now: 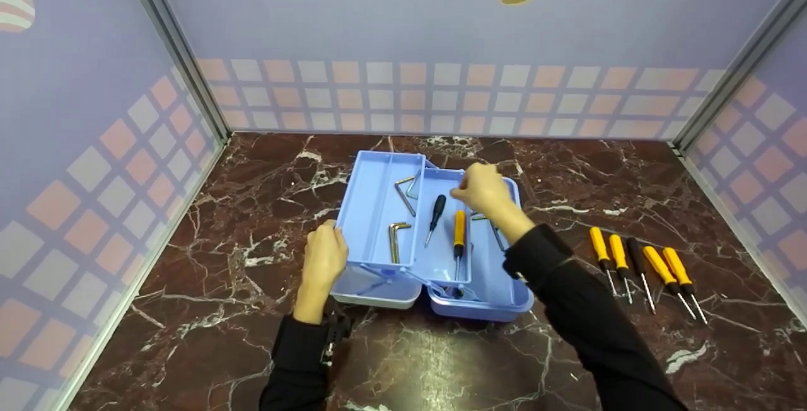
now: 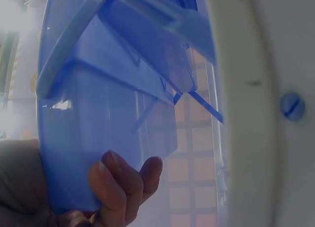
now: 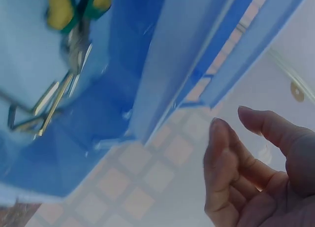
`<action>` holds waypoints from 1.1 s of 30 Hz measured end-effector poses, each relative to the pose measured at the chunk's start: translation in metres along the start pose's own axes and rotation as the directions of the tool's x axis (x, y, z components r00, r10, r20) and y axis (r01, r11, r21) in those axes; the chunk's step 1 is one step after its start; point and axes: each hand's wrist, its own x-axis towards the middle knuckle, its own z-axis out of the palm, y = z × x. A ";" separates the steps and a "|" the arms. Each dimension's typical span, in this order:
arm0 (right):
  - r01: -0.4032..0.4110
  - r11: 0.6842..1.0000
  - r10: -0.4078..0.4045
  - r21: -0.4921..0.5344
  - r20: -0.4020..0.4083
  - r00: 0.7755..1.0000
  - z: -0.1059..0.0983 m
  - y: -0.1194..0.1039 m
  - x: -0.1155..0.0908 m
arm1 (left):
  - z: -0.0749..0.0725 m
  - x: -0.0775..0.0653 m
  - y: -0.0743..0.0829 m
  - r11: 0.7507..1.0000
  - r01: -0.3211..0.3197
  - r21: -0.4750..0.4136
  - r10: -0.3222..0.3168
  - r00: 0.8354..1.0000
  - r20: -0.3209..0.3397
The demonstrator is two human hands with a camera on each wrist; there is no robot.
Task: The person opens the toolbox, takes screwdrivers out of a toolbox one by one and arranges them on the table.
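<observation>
A blue fold-out toolbox point(image 1: 482, 311) stands open, its stepped trays spread to the left. My left hand point(image 1: 326, 250) grips the outer edge of the upper-left tray point(image 1: 364, 209); in the left wrist view its fingers point(image 2: 113, 187) curl against the tray's wall. Above the far end of the middle tray is my right hand point(image 1: 484, 190), holding nothing, with thumb and fingertips apart in the right wrist view. Hex keys point(image 1: 394, 244) lie in the upper-left tray. The middle tray bears a small black screwdriver point(image 1: 438, 209) and a yellow-handled screwdriver point(image 1: 459, 228).
Right of the toolbox, several yellow-handled screwdrivers point(image 1: 661, 264) and a black-handled one point(image 1: 635, 256) lie in a row on the dark marbled table point(image 1: 239, 329). Yellow-green-handled pliers point(image 3: 76, 45) and more hex keys point(image 3: 54, 104) are in the bottom compartment. Patterned panels enclose the table.
</observation>
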 end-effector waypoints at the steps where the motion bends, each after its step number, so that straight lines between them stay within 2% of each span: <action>1: 0.008 1.000 -0.008 0.000 0.001 1.000 0.003 -0.003 0.001 | 0.000 0.000 0.000 1.000 0.001 0.000 -0.001 1.000 0.000; 7: 0.050 0.998 -0.051 0.027 0.037 0.998 0.023 -0.009 0.006 | 0.000 -0.001 0.000 1.000 -0.004 -0.004 0.004 1.000 0.005; 12: 0.028 0.998 -0.031 0.048 0.074 0.997 0.035 -0.008 0.009 | 0.000 0.000 0.000 1.000 -0.012 -0.007 0.012 1.000 0.009; 25: -0.002 0.990 0.008 -0.143 0.043 0.999 0.048 -0.014 0.013 | 0.001 0.000 -0.001 1.000 -0.008 0.004 0.008 1.000 0.001; 33: -0.040 0.985 0.046 -0.165 0.033 0.998 0.050 -0.017 0.019 | 0.001 0.000 -0.001 1.000 -0.017 0.007 0.017 1.000 -0.006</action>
